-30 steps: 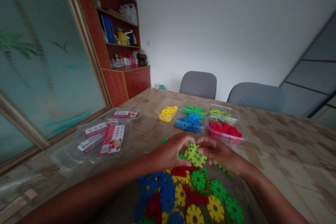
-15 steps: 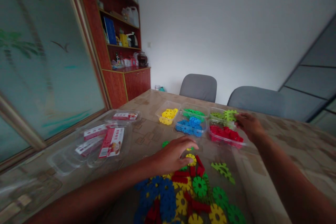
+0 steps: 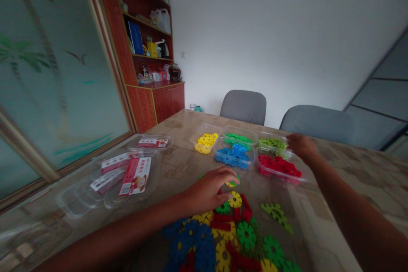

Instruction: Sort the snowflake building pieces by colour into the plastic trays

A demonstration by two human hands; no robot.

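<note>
My left hand (image 3: 212,189) hovers over the near pile, its thumb and fingers apart with nothing between them. Around it lie yellow (image 3: 235,199), green (image 3: 246,234) and blue (image 3: 191,238) notched plastic discs, mixed with red connector pieces (image 3: 223,225). A toothed light-green piece (image 3: 276,214) lies apart, to the right of the pile. My right hand (image 3: 301,146) is at the right rim of the clear tub holding light-green pieces (image 3: 272,143); its fingers look loosely open and blurred, with no piece showing in them. Red pieces (image 3: 279,166) fill the nearer tub.
Clear tubs with yellow discs (image 3: 208,140), green discs (image 3: 237,139) and blue discs (image 3: 232,156) stand left of the red one. Clear lids with labels (image 3: 135,176) are stacked at the table's left. Two grey chairs (image 3: 244,107) stand behind the table (image 3: 178,170).
The toothed light-green piece in my right hand has been let go into the light-green tub, and that hand has drawn slightly right. My left hand has stayed over the pile.
</note>
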